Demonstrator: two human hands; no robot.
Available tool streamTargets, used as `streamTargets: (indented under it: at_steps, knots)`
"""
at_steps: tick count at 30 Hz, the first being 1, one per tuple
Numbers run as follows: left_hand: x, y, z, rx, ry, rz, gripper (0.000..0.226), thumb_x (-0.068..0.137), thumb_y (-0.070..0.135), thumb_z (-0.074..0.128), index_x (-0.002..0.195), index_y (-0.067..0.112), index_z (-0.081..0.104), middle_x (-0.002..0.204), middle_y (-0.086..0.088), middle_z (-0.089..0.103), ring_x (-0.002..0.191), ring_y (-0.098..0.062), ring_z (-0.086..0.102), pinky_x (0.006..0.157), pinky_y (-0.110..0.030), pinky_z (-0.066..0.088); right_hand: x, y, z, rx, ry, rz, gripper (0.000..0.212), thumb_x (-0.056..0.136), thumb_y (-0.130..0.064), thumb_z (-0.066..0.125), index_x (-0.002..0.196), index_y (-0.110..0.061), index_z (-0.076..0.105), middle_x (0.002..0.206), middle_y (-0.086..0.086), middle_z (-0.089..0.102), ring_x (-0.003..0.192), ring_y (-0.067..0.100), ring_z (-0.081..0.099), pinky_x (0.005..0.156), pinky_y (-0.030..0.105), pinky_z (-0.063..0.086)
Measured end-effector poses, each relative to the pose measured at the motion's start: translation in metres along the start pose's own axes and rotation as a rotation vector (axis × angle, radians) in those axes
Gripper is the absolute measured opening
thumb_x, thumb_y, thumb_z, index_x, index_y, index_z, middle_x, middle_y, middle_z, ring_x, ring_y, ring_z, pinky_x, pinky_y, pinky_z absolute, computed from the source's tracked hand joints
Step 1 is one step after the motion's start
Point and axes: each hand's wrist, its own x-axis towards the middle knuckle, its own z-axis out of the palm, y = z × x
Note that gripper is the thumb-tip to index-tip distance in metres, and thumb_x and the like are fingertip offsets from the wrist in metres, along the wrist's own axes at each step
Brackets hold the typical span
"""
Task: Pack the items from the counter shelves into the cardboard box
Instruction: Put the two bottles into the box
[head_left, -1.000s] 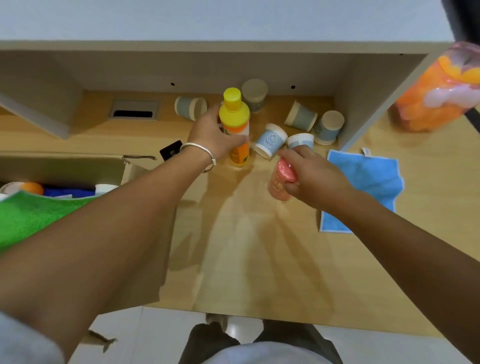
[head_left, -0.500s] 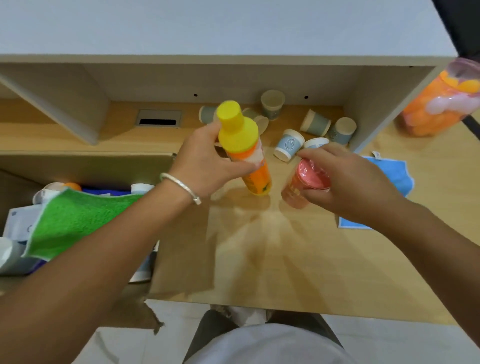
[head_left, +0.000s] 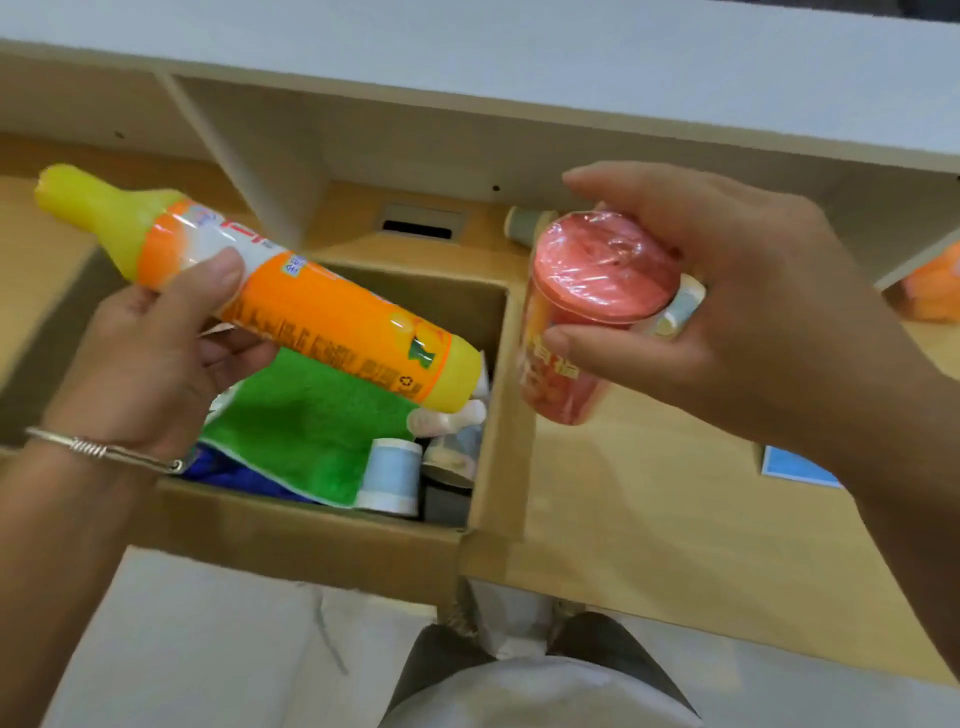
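Gripping an orange bottle (head_left: 311, 306) in the left hand (head_left: 140, 358), a pink cup (head_left: 582, 322) (film-sealed) in the right hand (head_left: 727, 306), above and beside the cardboard box (head_left: 322, 540).

The cardboard box (head_left: 332, 540) is open at the top, with room to come straight down into it. Its floor is crowded: a green cloth (head_left: 311, 426) covers the middle, and a pale blue cup (head_left: 389, 475) and other small containers fill the right corner. The orange bottle (head_left: 291, 296), held tilted by the left hand (head_left: 140, 353), lies across the opening. The box's right wall stands between the opening and the red cup (head_left: 582, 332) in the right hand (head_left: 727, 312). The bench (head_left: 649, 530) right of the box lies bare.
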Motion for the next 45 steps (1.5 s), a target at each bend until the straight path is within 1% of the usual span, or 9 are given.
streamTargets:
  at_steps: [6, 12, 21, 26, 29, 32, 36, 40, 45]
  knots:
    - [0.001, -0.021, -0.052, -0.07, 0.08, -0.145, 0.031, 0.08, 0.045, 0.065, 0.097, 0.019, 0.061, 0.069, 0.006, 0.071, 0.062, -0.009, 0.069, 0.053, -0.02, 0.053, 0.035, -0.052, 0.039, 0.022, -0.048, -0.12, 0.074, 0.068, -0.067, 0.059, 0.133, -0.035, 0.047, 0.122, -0.01, 0.059, 0.108, 0.013, 0.056, 0.085, 0.043, 0.048]
    - [-0.004, -0.032, -0.067, -0.092, 0.065, -0.14, 0.05, 0.057, 0.047, 0.073, 0.095, 0.015, 0.064, 0.075, 0.002, 0.074, 0.067, -0.013, 0.07, 0.058, -0.021, 0.054, 0.053, -0.074, 0.083, -0.066, -0.152, -0.14, 0.076, 0.066, -0.069, 0.056, 0.135, -0.037, 0.044, 0.127, -0.009, 0.058, 0.11, 0.015, 0.056, 0.085, 0.044, 0.05]
    - [0.01, -0.045, -0.071, 0.008, 0.021, -0.068, 0.028, 0.076, 0.033, 0.076, 0.095, 0.016, 0.065, 0.088, -0.004, 0.074, 0.075, -0.016, 0.072, 0.06, -0.025, 0.056, 0.055, -0.074, 0.113, -0.16, -0.232, -0.113, 0.084, 0.062, -0.077, 0.049, 0.137, -0.04, 0.036, 0.131, -0.008, 0.054, 0.11, 0.016, 0.054, 0.082, 0.039, 0.051]
    - [0.017, -0.045, -0.079, 0.042, 0.002, -0.095, 0.051, 0.075, 0.048, 0.074, 0.114, 0.018, 0.059, 0.101, -0.001, 0.069, 0.084, -0.013, 0.072, 0.06, -0.027, 0.057, 0.058, -0.071, 0.117, -0.165, -0.228, -0.1, 0.078, 0.069, -0.071, 0.048, 0.138, -0.037, 0.037, 0.129, -0.007, 0.053, 0.104, 0.011, 0.054, 0.076, 0.032, 0.052]
    - [0.021, -0.043, -0.088, 0.207, 0.108, 0.022, 0.074, 0.064, 0.059, 0.073, 0.126, 0.028, 0.047, 0.12, 0.003, 0.059, 0.099, -0.005, 0.064, 0.074, -0.032, 0.057, 0.057, -0.067, 0.117, -0.182, -0.207, -0.094, 0.074, 0.071, -0.066, 0.051, 0.138, -0.036, 0.039, 0.129, -0.007, 0.052, 0.098, 0.007, 0.049, 0.074, 0.031, 0.051]
    - [0.018, -0.042, -0.09, 0.454, 0.13, 0.226, 0.081, 0.065, 0.063, 0.07, 0.136, 0.039, 0.037, 0.135, 0.01, 0.047, 0.114, -0.002, 0.053, 0.081, -0.018, 0.046, 0.053, -0.059, 0.117, -0.203, -0.198, -0.082, 0.072, 0.072, -0.065, 0.049, 0.137, -0.037, 0.039, 0.132, -0.007, 0.051, 0.097, 0.003, 0.041, 0.073, 0.031, 0.049]
    - [0.013, -0.043, -0.065, 0.575, -0.033, 0.361, 0.078, 0.068, 0.063, 0.067, 0.135, 0.045, 0.034, 0.133, 0.014, 0.04, 0.12, -0.001, 0.045, 0.088, -0.023, 0.044, 0.042, -0.044, 0.113, -0.22, -0.193, -0.047, 0.07, 0.074, -0.063, 0.053, 0.137, -0.036, 0.039, 0.132, -0.008, 0.051, 0.1, 0.002, 0.041, 0.072, 0.026, 0.041]
    - [0.011, -0.043, -0.018, 0.648, -0.15, 0.454, 0.078, 0.069, 0.063, 0.066, 0.137, 0.04, 0.034, 0.127, 0.015, 0.039, 0.121, -0.003, 0.044, 0.096, -0.029, 0.043, 0.022, -0.019, 0.097, -0.211, -0.161, 0.025, 0.068, 0.076, -0.059, 0.055, 0.137, -0.033, 0.042, 0.131, -0.006, 0.053, 0.112, 0.013, 0.051, 0.082, 0.028, 0.043]
    - [0.004, -0.042, 0.057, 0.692, -0.302, 0.533, 0.079, 0.072, 0.061, 0.065, 0.139, 0.035, 0.033, 0.13, 0.015, 0.038, 0.12, -0.003, 0.043, 0.096, -0.029, 0.043, -0.018, 0.039, 0.065, -0.174, -0.106, 0.161, 0.065, 0.076, -0.059, 0.057, 0.135, -0.032, 0.046, 0.128, -0.007, 0.054, 0.113, 0.013, 0.051, 0.083, 0.029, 0.041]
